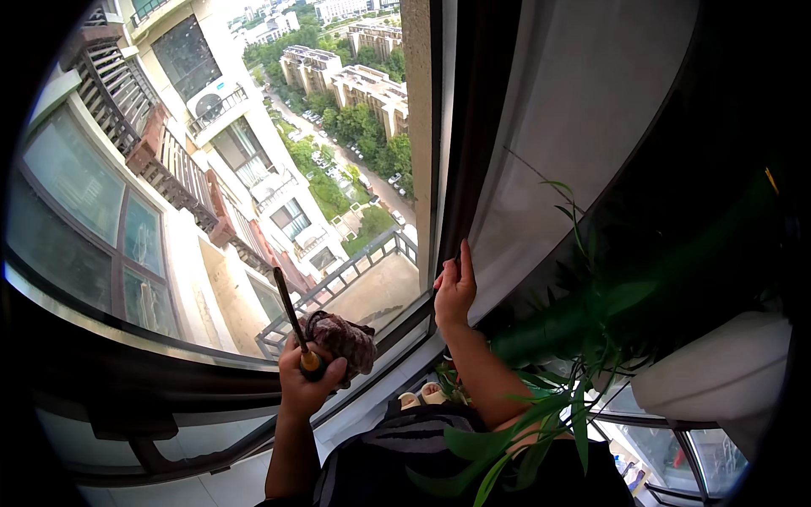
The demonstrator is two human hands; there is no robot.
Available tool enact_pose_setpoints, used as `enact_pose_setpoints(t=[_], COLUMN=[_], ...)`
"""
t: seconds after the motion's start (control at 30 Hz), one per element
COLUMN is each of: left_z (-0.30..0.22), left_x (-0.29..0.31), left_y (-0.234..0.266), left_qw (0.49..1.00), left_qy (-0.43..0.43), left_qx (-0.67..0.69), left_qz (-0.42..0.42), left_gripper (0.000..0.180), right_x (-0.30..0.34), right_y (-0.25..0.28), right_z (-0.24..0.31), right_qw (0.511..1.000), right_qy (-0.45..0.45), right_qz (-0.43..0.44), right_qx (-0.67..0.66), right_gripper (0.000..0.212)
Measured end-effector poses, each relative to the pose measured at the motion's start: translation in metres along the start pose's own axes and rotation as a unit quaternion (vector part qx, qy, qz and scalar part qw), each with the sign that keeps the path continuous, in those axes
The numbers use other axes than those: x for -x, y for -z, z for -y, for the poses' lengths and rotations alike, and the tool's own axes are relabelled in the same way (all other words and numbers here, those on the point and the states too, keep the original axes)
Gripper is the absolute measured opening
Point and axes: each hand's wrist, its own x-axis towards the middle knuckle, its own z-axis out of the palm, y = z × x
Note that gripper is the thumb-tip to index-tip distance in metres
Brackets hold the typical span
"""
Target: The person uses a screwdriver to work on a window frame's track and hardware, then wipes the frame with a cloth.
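My left hand (308,376) is closed around a screwdriver (289,308) with a black and yellow handle. Its long metal shaft points up and away from me. The same hand also holds a bunched, purplish-brown rag (345,345), which lies against the handle. To the right, my right hand (456,291) is at the dark upright window frame (481,110). Some of its fingers curl against the frame's edge while one digit points upward along it. The inner side of that grip is partly hidden.
Beyond the window are a ledge with a dark railing (338,291), neighbouring balconies and a street far below. A leafy green plant (583,380) overlaps my right arm. A pale wall panel (574,101) stands right of the frame. The lower window rail (397,338) runs below my hands.
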Motion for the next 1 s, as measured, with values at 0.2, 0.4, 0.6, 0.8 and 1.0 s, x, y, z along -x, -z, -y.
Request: enact_pose_setpoints(t=[0.2, 0.4, 0.6, 0.8, 1.0], left_z=[0.001, 0.002, 0.000, 0.001, 0.001], left_x=[0.001, 0.002, 0.002, 0.002, 0.002], left_y=[0.003, 0.005, 0.005, 0.006, 0.005], left_qw=[1.000, 0.999, 1.000, 0.999, 0.999], left_qy=[0.004, -0.001, 0.025, 0.040, 0.039], left_qx=[-0.027, -0.040, -0.009, -0.018, -0.013], left_qz=[0.014, 0.014, 0.015, 0.019, 0.015], left_gripper=[0.019, 0.018, 0.018, 0.018, 0.020], right_x=[0.006, 0.008, 0.005, 0.000, 0.000], right_y=[-0.016, -0.021, -0.027, -0.029, -0.027], right_z=[-0.006, -0.009, -0.022, -0.014, -0.015], right_qw=[0.994, 0.996, 0.995, 0.995, 0.995], right_qy=[-0.036, 0.006, 0.012, 0.020, 0.009], right_qz=[-0.018, -0.038, -0.057, -0.066, -0.067], right_qx=[-0.106, -0.077, -0.078, -0.069, -0.070], right_gripper=[0.046, 0.047, 0.046, 0.045, 0.042])
